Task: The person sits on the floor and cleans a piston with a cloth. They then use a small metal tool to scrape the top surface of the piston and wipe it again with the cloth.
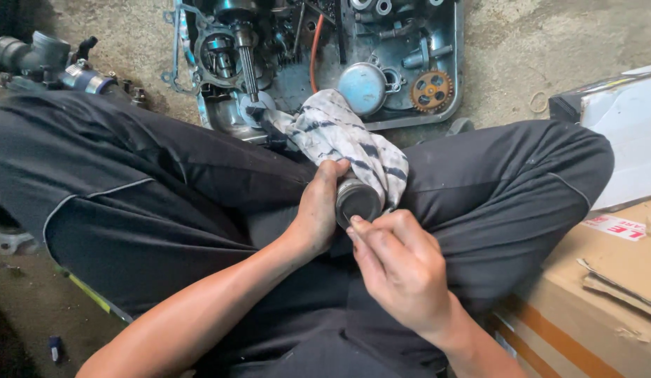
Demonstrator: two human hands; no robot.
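1. At the centre of the frame, the left hand (317, 213) wraps closed around a small metal cylinder (356, 201), thumb over its top, holding it above the lap.
2. The right hand (402, 269), lower centre, is curled nearly shut, its fingertips (358, 225) pressed to the cylinder's round end face; whether they pinch anything small I cannot tell.
3. A blue-and-white rag (343, 136) drapes behind the cylinder up toward the metal tray (451, 77) of engine parts at the top.
4. Risk: greasy fingers could let the cylinder slip and roll off the black trousers onto the dirty floor, picking up grit.
5. Risk: the loose rag could drag across the tray and snag the toothed gear (432, 91).
6. Hidden: the cylinder's far end sits under rag and palm; the tray's top is cut off.
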